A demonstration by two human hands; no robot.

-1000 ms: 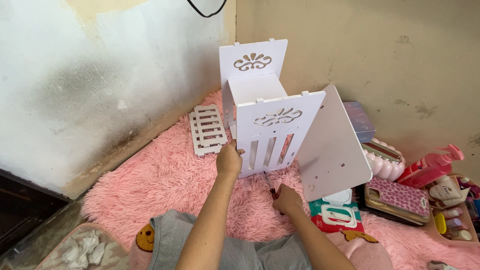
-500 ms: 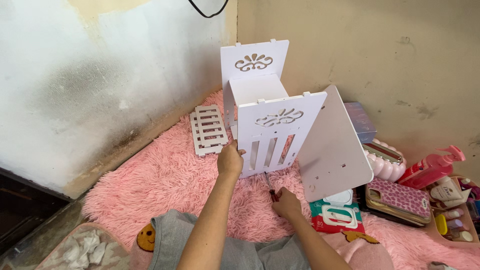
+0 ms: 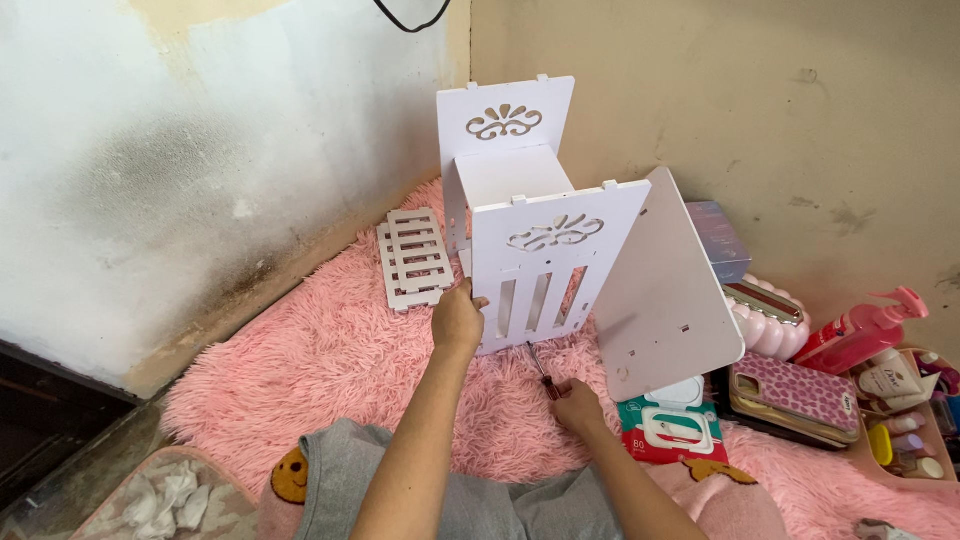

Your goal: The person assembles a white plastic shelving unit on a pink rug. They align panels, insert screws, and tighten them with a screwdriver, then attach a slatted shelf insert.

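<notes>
A fluffy pink rug [image 3: 300, 380] covered the floor in the corner of two stained walls [image 3: 150, 180]. A white slatted panel [image 3: 414, 258] lay flat on it, near the wall. To the right sat a pack of wet wipes [image 3: 665, 430], a pink patterned pouch [image 3: 790, 392] and a pink pump bottle [image 3: 860, 330] — close together, the bottle tilted.

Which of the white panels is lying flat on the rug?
The small slatted panel, left of the standing shelf unit; the large plain panel leans upright against that unit.
</notes>
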